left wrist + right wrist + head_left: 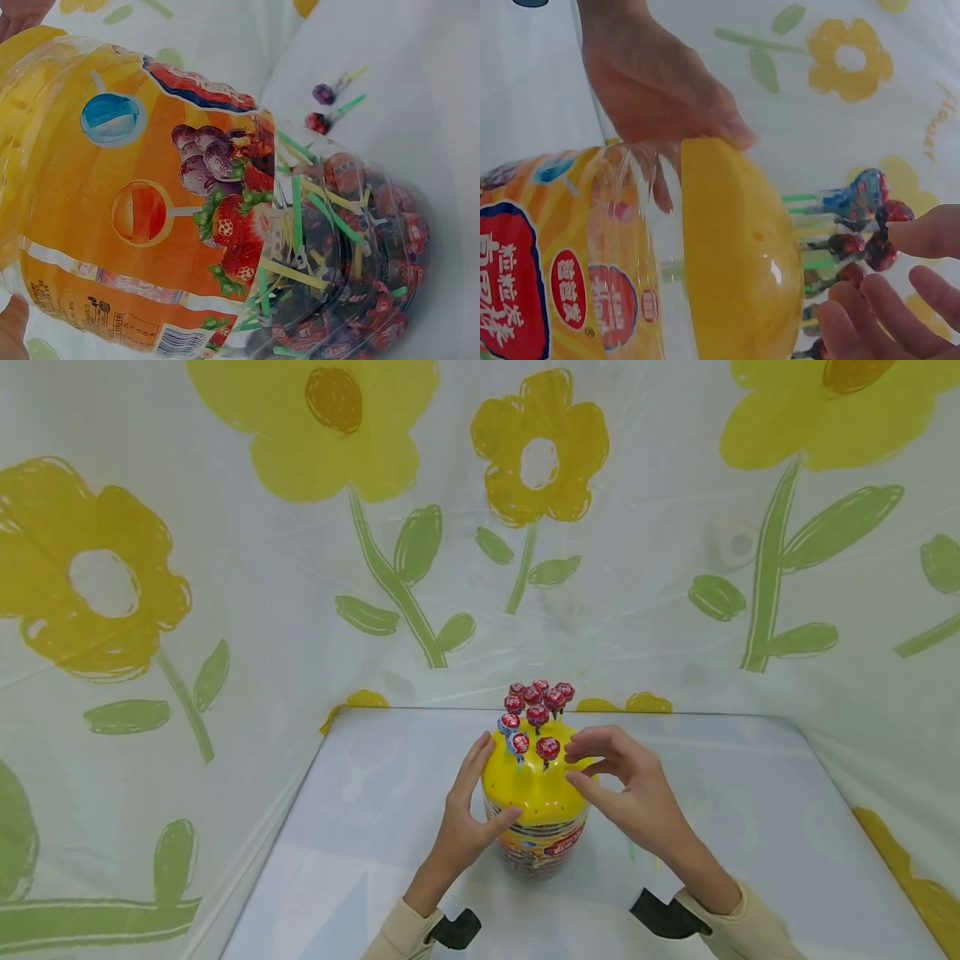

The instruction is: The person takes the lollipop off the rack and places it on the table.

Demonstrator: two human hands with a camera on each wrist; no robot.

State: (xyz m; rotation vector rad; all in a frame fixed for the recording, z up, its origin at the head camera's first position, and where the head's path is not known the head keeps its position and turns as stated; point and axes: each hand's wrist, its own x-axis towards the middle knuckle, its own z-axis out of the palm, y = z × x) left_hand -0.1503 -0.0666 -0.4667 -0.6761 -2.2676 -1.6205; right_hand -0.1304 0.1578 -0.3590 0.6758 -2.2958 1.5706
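A clear plastic candy jar [542, 843] stands upright on the table, topped by a domed yellow lid [528, 793] with small holes. Several wrapped lollipops [537, 716] stick up from the lid, their sticks set in it. My left hand [467, 827] holds the jar at the lid's left side, thumb across the front. Just right of the front lollipop [548, 748] is my right hand [637, 789], its fingers curved and a gap showing between thumb and fingertips. More lollipops [345, 174] with green and yellow sticks fill the jar's lower part.
Beside the jar on the white table [375, 810] lie a purple lollipop [324, 94] and a red lollipop [318, 122]. Behind the table hangs a white sheet [630, 635] printed with yellow flowers.
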